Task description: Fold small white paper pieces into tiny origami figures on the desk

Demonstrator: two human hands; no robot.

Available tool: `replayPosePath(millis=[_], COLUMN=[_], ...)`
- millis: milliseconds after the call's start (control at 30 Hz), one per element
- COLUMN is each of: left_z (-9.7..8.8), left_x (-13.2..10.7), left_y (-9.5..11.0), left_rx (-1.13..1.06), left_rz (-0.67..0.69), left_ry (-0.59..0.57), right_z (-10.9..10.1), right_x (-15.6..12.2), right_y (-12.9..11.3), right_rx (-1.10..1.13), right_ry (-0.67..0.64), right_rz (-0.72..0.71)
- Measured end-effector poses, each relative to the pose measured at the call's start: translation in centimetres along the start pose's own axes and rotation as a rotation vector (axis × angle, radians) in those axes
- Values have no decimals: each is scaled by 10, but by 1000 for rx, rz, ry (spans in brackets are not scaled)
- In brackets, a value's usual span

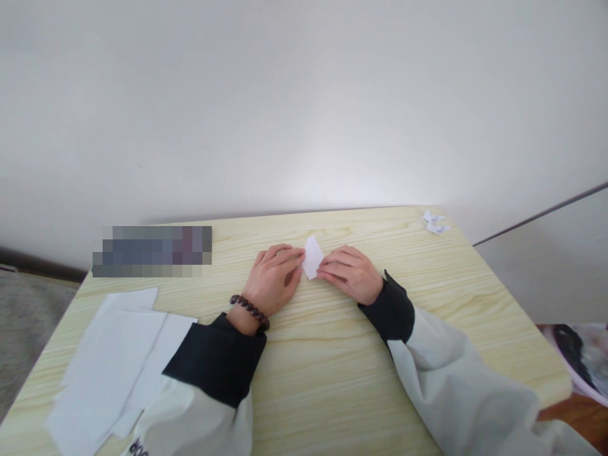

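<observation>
A small folded piece of white paper [312, 256], kite-like in outline, is held between my two hands over the middle of the table. My left hand [275, 277] pinches its left edge with the thumb and fingertips; a dark beaded bracelet circles that wrist. On the other side, my right hand [351, 273] has its fingertips closed on the paper's lower right edge. The fingers cover parts of both edges, so the folds there are hidden.
Loose white sheets [114, 354] overlap at the table's left side, partly under my left sleeve. A blurred-out rectangular object [152, 251] lies behind them. Small folded paper pieces [434, 223] rest at the far right corner. A white wall [304, 114] borders the wooden table [323, 380].
</observation>
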State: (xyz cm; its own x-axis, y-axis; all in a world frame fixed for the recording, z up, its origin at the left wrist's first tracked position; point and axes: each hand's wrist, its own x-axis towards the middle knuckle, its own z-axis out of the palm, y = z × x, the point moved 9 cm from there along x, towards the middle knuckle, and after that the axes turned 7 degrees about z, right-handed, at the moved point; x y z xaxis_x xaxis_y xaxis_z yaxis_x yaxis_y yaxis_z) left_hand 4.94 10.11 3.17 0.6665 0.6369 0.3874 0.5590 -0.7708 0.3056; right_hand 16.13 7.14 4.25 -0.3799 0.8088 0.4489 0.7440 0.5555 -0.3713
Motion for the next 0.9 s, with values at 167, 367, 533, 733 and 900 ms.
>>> replayPosePath(millis=[167, 367, 533, 733, 900], left_z=[-3, -2, -4, -6, -5], left_x=[-1, 0, 1, 1, 1], left_y=[3, 16, 13, 12, 17], left_rx=[57, 69, 90, 97, 103], left_rz=[12, 121, 63, 14, 11], left_ry=[21, 76, 121, 109, 120], right_z=[-6, -8, -7, -1, 0], right_x=[0, 0, 0, 0, 0], right_y=[10, 27, 31, 30, 30], right_rx=[61, 124, 103, 61, 120], right_ry=[78, 117, 107, 72, 63], right_rz=[118, 290, 334, 285, 282])
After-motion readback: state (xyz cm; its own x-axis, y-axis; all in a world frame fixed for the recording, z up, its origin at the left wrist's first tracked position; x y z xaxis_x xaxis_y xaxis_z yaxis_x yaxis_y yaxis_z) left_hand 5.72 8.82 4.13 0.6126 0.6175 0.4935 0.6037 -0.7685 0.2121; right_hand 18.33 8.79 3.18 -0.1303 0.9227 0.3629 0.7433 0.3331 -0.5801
